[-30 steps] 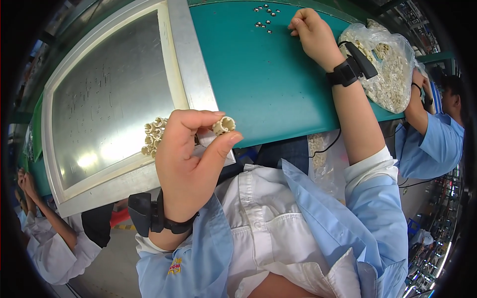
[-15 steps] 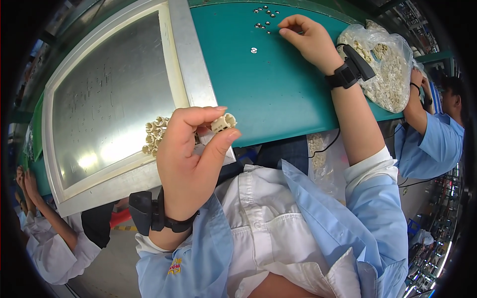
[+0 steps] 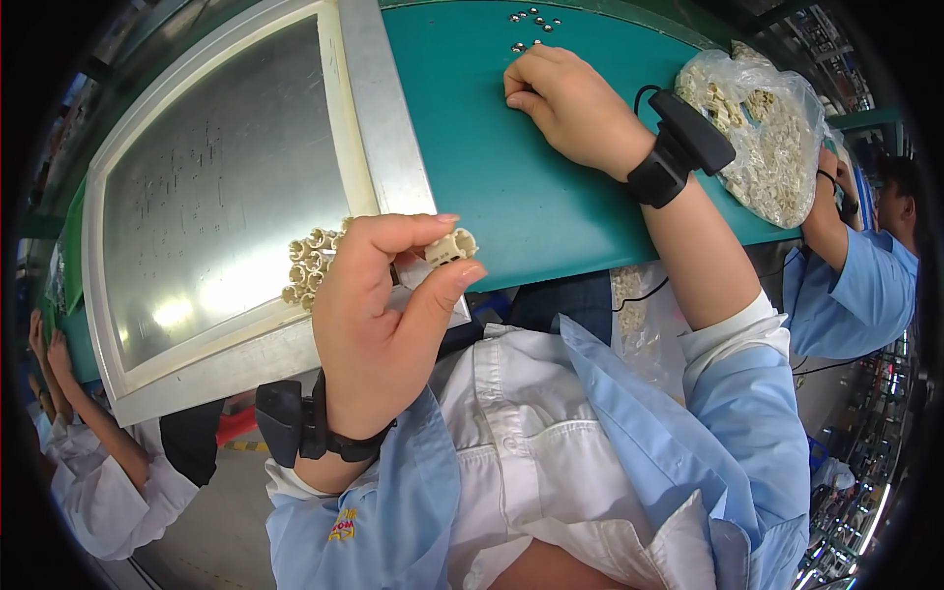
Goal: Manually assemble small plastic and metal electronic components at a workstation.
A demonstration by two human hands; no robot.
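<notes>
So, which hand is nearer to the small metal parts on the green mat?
The right hand. Its fingertips rest on the green mat just below the small metal parts. The left hand is far below them, holding a cream plastic piece.
</notes>
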